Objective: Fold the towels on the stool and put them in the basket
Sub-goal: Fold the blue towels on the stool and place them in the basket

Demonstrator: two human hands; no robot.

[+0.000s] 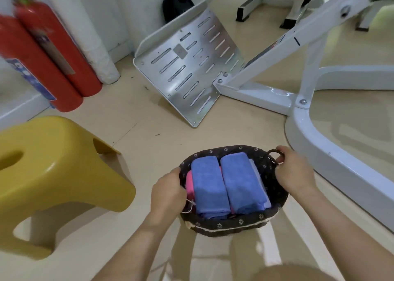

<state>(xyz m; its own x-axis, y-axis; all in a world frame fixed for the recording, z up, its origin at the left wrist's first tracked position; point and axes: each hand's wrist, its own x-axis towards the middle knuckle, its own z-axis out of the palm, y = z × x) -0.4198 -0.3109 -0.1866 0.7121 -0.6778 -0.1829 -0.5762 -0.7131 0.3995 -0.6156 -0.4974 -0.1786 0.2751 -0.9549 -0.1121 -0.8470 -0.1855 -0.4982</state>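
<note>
1. Blue towels [210, 187], folded, lie side by side in the basket [230, 224], pink beneath.
2. Left grip [168, 192] curls round its left rim; right grip [295, 172] round the right rim.
3. Stool [53, 174] stands apart on the left; white frame [341, 165] near the right edge.

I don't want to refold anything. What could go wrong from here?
The left hand grips the basket by its fabric rim, not a handle; that side could sag and tilt the blue towels. The pink towel lies against that hand and may drag out. The white machine frame is close by the right hand; a swing could bump it.
</note>
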